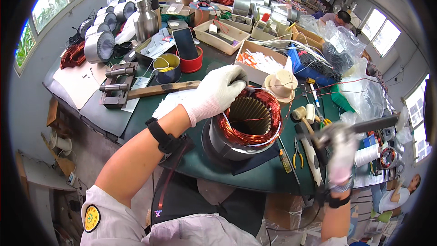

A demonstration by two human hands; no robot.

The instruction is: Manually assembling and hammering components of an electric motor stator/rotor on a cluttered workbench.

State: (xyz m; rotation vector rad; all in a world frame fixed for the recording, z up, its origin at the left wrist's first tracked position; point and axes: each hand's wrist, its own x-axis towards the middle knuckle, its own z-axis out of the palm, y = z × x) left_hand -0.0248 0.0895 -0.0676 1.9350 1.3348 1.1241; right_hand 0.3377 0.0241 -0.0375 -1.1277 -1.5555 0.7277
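A motor stator stands on the table before me, a thick ring of red copper winding around its slotted bore. White cord runs along the winding's rim. My left hand, in a white glove, lies over the winding's far left side with its fingers bent closed on it; the fingertips are partly hidden. Off to the right, my gloved right hand is raised and smeared by motion. It is closed around a long dark bar-like tool; blur hides its exact kind.
Below my right hand lie a mallet, a long-handled tool and yellow-handled pliers. Cream bobbins stand behind the stator. To the left are a metal fixture, a wooden handle and a phone in a red tin.
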